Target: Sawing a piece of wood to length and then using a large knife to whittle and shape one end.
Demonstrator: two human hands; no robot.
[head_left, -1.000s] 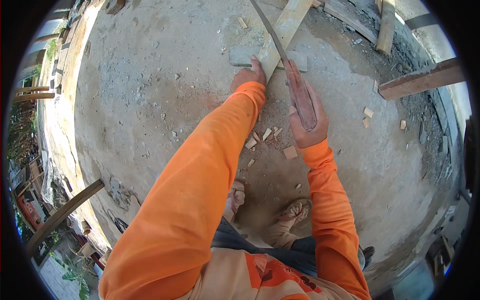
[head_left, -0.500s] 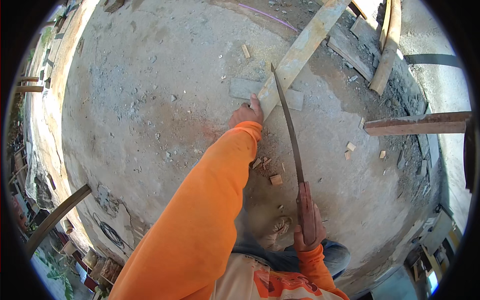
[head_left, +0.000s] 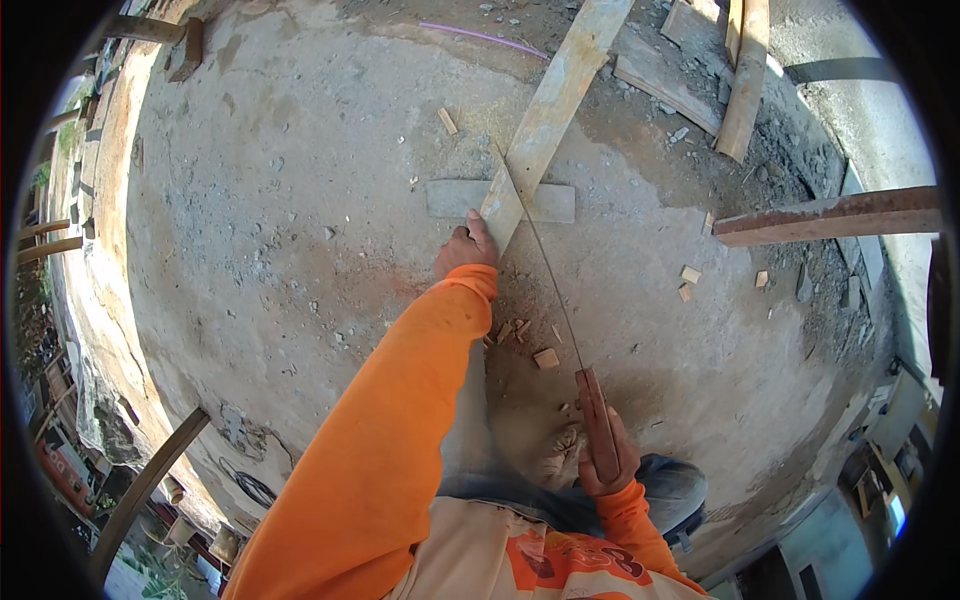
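My left hand (head_left: 467,246), at the end of an orange sleeve, grips the near end of a long, worn wooden plank (head_left: 545,125), its thumb or a finger lying along the edge. That plank rests across a short flat board (head_left: 551,203) on the ground. In my right hand (head_left: 612,458) is the reddish-brown wooden handle of a handsaw (head_left: 549,262). The saw's thin blade slants away from me, and its far part lies over the plank just beyond my left hand. It shows nearly edge-on.
Small wood offcuts (head_left: 546,358) and chips lie on the dusty concrete floor (head_left: 280,170). To the right a wooden beam (head_left: 830,217) juts inward. More planks (head_left: 745,85) lie among rubble at the upper right. A curved-looking post (head_left: 150,485) stands at the lower left.
The saw blade has turned from showing its flat side to nearly edge-on, still over the plank. My view has shifted, so the floor and plank sit farther left. Both grips stay the same.
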